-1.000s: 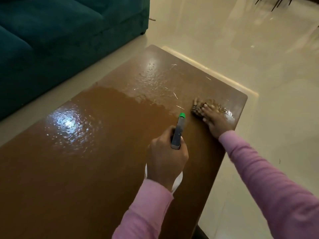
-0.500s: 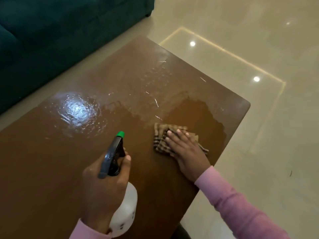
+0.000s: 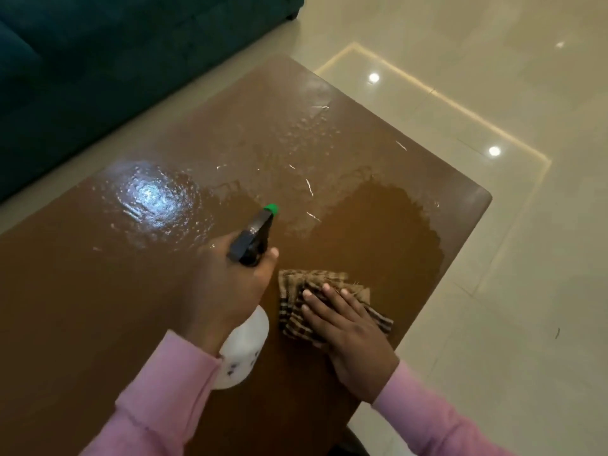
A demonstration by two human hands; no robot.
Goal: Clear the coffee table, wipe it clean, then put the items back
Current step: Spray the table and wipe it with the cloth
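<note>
The brown coffee table (image 3: pixel 98 307) is bare and glossy, with wet droplets over its far half and a wiped matt patch near its right edge. My left hand (image 3: pixel 227 284) grips a white spray bottle (image 3: pixel 245 350) with a black trigger head and a green nozzle tip that points toward the far side. My right hand (image 3: pixel 348 330) lies flat, fingers spread, pressing a folded brown checked cloth (image 3: pixel 296 291) onto the tabletop near the right edge. The cloth sits just right of the bottle.
A dark teal sofa (image 3: pixel 115 60) runs along the far left, with a strip of floor between it and the table. Glossy cream floor tiles (image 3: pixel 510 291) with light reflections lie to the right of the table's edge.
My right hand has dragged the cloth back from the far right corner toward me, leaving a wiped patch. My left hand with the bottle shifted left, then back beside the cloth.
</note>
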